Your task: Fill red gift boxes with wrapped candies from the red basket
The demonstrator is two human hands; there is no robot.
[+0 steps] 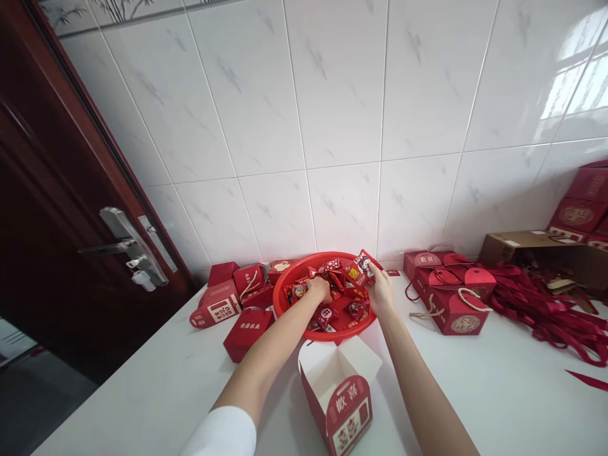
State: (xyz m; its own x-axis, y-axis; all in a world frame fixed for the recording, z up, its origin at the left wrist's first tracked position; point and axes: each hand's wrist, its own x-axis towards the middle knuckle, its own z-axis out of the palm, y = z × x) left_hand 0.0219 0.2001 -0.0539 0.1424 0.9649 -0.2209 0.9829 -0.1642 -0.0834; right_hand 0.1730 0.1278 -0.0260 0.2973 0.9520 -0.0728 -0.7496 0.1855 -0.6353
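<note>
A red plastic basket (279,304) with several red-wrapped sweets stands near the wall. My left hand (320,290) reaches down into it, its fingers bent among the packets; whether they grip one is hidden. At the basket's right rim my right hand (381,290) pinches a red packet (358,268) printed with "LOVE" and a cartoon figure. Between my forearms, just in front of the basket, an open red gift box (349,408) stands with its flaps spread and its white inside showing.
Red boxes (248,330) lie left of the basket. More boxes with rope handles (458,310) stand on the right, beside a heap of red ribbons (536,310) and an open cardboard box (517,240). Behind is a tiled wall (342,126); a door (57,190) is at left.
</note>
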